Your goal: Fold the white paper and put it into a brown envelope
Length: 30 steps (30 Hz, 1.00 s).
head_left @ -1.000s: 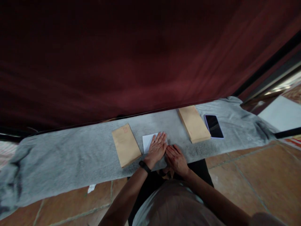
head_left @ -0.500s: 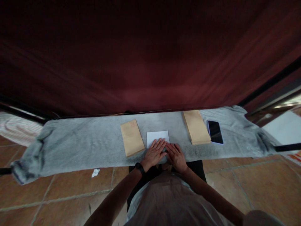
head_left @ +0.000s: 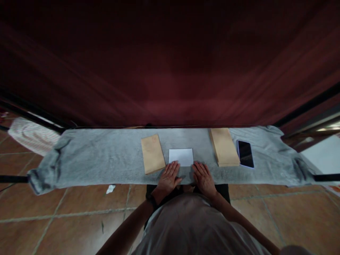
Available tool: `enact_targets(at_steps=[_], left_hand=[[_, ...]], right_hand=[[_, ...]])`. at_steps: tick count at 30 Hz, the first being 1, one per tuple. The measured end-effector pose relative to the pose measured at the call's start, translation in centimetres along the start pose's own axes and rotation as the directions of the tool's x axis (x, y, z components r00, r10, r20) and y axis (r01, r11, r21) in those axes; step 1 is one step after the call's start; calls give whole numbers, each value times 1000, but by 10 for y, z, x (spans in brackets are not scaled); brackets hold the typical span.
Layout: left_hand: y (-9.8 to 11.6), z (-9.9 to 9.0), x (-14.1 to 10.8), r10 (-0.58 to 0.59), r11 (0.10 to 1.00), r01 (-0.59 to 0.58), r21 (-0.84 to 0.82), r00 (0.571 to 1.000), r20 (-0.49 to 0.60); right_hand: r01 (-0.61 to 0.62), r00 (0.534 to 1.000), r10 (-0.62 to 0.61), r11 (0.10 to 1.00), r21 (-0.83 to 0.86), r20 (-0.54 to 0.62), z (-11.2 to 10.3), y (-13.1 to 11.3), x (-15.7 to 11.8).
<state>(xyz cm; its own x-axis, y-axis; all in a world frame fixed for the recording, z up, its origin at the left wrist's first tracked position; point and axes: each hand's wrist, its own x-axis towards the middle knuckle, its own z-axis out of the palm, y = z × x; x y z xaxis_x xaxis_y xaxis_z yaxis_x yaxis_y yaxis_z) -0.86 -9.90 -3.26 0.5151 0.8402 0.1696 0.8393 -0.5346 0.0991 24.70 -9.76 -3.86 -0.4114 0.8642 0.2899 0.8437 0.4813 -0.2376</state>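
A white sheet of folded-looking paper (head_left: 181,157) lies flat in front of me on a grey cloth. My left hand (head_left: 168,177) rests flat with its fingers stretched out, the fingertips at the paper's lower left corner. On the other side, my right hand (head_left: 204,179) lies flat too, fingertips beside the paper's lower right corner. Neither hand grips anything. Left of the paper is a brown envelope (head_left: 153,154), lying slightly tilted. A stack of brown envelopes (head_left: 225,147) sits to the right.
The grey cloth (head_left: 106,156) covers a long narrow bench. A phone (head_left: 245,153) lies right of the stack. Dark red fabric (head_left: 170,88) hangs behind the bench, with black bars (head_left: 310,104) at the sides. A white scrap (head_left: 110,188) lies on the tiled floor (head_left: 87,226).
My hands have drawn apart and back from the white paper, uncovering most of it. The left moved left, the right moved right. The view has shifted slightly.
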Motion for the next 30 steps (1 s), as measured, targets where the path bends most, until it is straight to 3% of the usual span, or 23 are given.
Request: enact_targets(at_steps=[6, 9, 21, 24, 30], left_hand=[[13, 1, 3, -62, 998, 62, -5, 998, 20], [16, 1, 3, -81, 997, 81, -12, 997, 17], [14, 6, -8, -140, 990, 140, 15, 990, -27], [16, 3, 3, -115, 993, 115, -1, 993, -24], [24, 2, 47, 29, 997, -23, -74, 996, 88]], right_hand=[[140, 987, -146, 986, 89, 64, 7, -26, 30], [131, 988, -138, 988, 85, 76, 14, -33, 35], [62, 998, -62, 998, -2, -9, 8, -1, 10], [75, 997, -75, 997, 7, -7, 7, 1, 9], [77, 997, -77, 997, 15, 17, 7, 2, 10]])
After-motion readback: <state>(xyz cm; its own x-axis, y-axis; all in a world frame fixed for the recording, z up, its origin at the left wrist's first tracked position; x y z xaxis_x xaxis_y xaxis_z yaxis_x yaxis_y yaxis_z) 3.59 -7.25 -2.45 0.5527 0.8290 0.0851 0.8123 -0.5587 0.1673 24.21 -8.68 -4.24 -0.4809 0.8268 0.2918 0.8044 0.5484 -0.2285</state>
